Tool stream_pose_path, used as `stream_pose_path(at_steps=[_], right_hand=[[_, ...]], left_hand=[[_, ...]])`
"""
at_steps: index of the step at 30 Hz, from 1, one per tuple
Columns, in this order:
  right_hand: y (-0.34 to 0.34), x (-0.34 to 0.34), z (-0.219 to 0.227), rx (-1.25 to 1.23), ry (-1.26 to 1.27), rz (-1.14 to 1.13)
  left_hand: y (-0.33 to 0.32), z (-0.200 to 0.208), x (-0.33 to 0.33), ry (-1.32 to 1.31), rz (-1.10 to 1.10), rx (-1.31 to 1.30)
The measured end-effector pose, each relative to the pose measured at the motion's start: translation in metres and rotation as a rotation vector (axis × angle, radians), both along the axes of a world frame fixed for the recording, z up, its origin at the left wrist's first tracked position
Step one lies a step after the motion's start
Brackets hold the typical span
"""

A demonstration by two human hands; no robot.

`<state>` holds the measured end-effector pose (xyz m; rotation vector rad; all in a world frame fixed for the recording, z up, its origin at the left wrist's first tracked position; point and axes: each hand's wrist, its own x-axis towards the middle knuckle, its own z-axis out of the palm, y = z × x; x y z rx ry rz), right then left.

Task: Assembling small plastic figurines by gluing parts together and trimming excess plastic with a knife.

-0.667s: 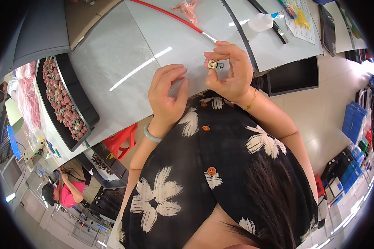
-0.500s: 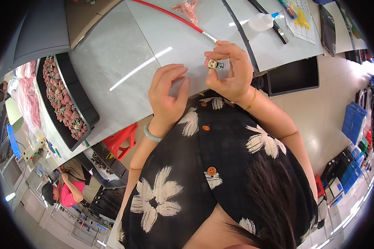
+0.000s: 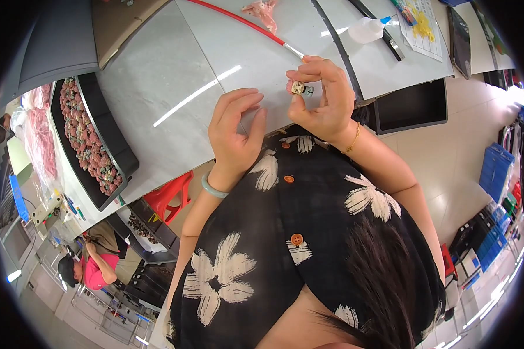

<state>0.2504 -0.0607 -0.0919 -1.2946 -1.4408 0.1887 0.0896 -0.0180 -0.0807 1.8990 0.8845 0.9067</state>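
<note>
Between thumb and fingers my right hand pinches a small painted figurine. It has a pink top, a pale face and a blue-green body, and lies sideways in the pinch. My left hand hovers at the table's near edge, left of the figurine, its fingers curved and apart from the thumb, holding nothing. Just beyond my right fingertips, a red tube with a pale metal-looking tip lies on the grey tabletop.
A black tray of many pink figurines stands left. Far right are a white squeeze bottle, a dark strap-like tool and a paper with yellow stains. Below the table's right edge is a black bin. A person in pink works at lower left.
The figurine has turned slightly in my right fingers. Both hands otherwise keep nearly the same place.
</note>
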Motion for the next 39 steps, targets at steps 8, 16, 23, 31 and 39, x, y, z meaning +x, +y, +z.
stream_pose_path(at_steps=[8,16,23,31,39], right_hand=[[-0.015,-0.014,0.007,-0.148,0.226,0.026],[-0.038,-0.032,0.062,-0.358,0.818,0.38],[-0.048,-0.036,0.066,-0.366,0.791,0.416],[-0.05,-0.036,0.066,-0.238,0.443,0.46],[-0.048,-0.036,0.069,-0.139,0.207,0.358]], left_hand=[[-0.011,0.003,-0.009,-0.002,0.014,0.025],[-0.021,0.04,-0.014,-0.303,-0.199,-0.163],[-0.023,0.041,-0.023,-0.428,-0.24,-0.183],[-0.027,0.043,-0.031,-0.486,-0.298,-0.34],[-0.037,0.045,-0.037,-0.613,-0.306,-0.543]])
